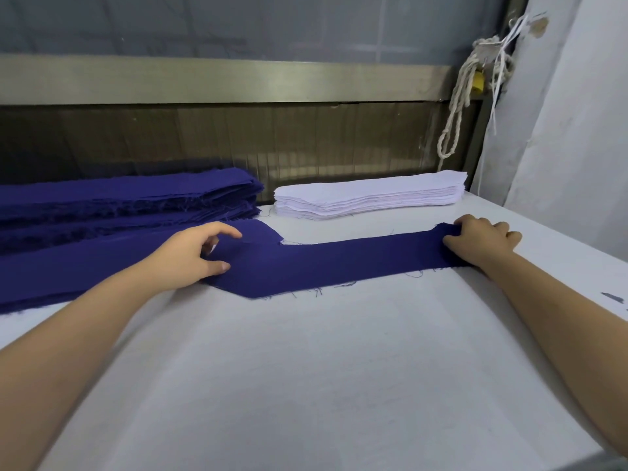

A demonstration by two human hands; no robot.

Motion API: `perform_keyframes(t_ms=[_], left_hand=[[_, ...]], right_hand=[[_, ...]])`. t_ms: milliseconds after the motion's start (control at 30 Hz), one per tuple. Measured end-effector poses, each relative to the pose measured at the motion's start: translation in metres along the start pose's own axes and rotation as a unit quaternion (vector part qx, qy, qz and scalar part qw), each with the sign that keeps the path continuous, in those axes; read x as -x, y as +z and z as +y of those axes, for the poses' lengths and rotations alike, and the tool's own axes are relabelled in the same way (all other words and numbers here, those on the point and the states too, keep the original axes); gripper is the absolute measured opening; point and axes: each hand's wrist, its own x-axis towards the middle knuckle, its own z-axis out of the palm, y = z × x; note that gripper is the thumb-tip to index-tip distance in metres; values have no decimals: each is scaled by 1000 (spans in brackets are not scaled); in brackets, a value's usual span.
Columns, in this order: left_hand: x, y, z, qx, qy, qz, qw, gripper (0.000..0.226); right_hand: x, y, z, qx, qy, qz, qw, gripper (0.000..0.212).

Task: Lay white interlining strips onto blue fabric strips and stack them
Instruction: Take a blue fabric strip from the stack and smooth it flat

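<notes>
On the desk (339, 368) a blue fabric strip (339, 263) is laid flat, its right end gripped by the right hand (482, 241), while the left hand (190, 256) is rested on it, fingers (227, 229) loosely arched, nothing clasped. Farther back, the blue stack (129, 195) is seen left, the white interlining stack (367, 197) right.

The single view comes from a camera worn on the person's head, looking forward and down across the white worktop (339, 368) towards the metal rail (238, 79) on the wall behind it. It sits close: both forearms run in from the lower corners, and the left hand (190, 256) and right hand (482, 239) meet the blue fabric strip (339, 263) mid-frame, while the wide lens also takes in the worktop's right edge
</notes>
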Motion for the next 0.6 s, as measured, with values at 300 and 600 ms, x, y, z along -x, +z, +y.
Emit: perform_keyframes(t_ms=[300, 600], left_hand=[[3, -12, 11, 104, -79, -27, 991, 6], [2, -13, 15, 42, -109, 4, 993, 29]], right_hand=[[3, -4, 3, -194, -68, 55, 977, 15], [1, -3, 3, -197, -71, 48, 977, 14]])
